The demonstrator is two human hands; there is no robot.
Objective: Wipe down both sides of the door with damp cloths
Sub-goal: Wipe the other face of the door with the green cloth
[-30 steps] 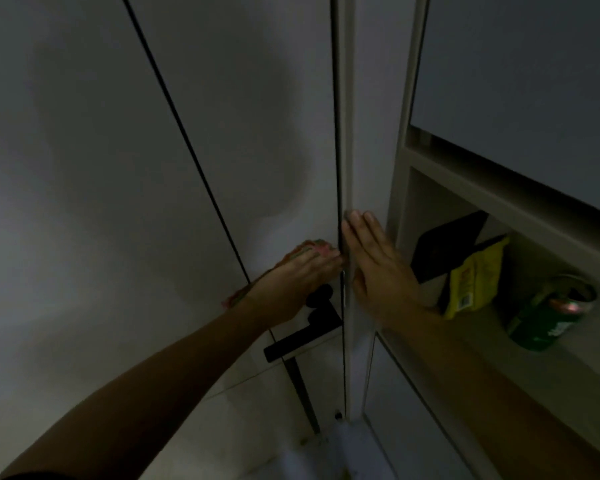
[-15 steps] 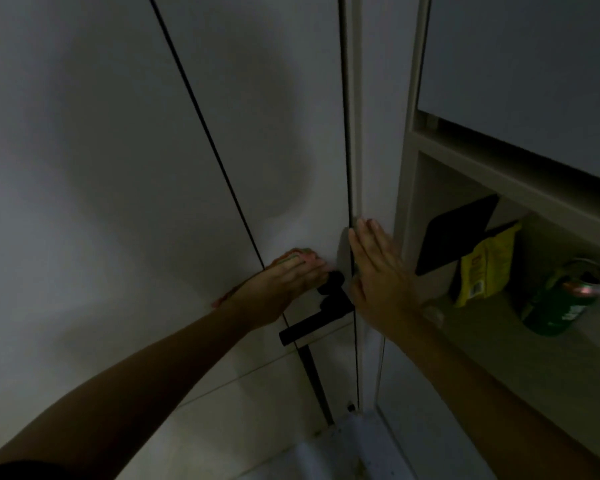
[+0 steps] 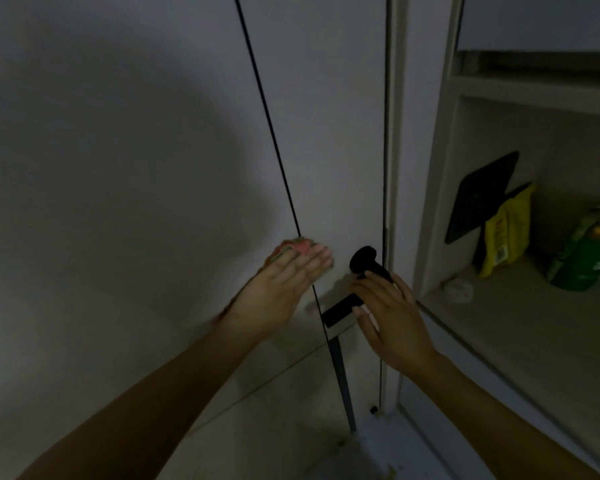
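The pale door [image 3: 329, 140] fills the middle of the view, with a thin dark groove running down it. My left hand [image 3: 281, 292] presses a pink and green cloth [image 3: 293, 245] flat against the door, just left of the black lever handle [image 3: 362, 261]. Most of the cloth is hidden under the palm. My right hand [image 3: 390, 313] sits on the handle, fingers curled over its black bar near the door's edge.
The door frame [image 3: 395, 168] stands right of the handle. Beside it an open shelf [image 3: 520, 323] holds a black card, a yellow packet [image 3: 506, 233], a green can [image 3: 584, 258] and a small white wad. Pale floor shows below.
My right hand left the door frame and dropped onto the lever handle. My left hand slid the cloth leftward, away from the handle.
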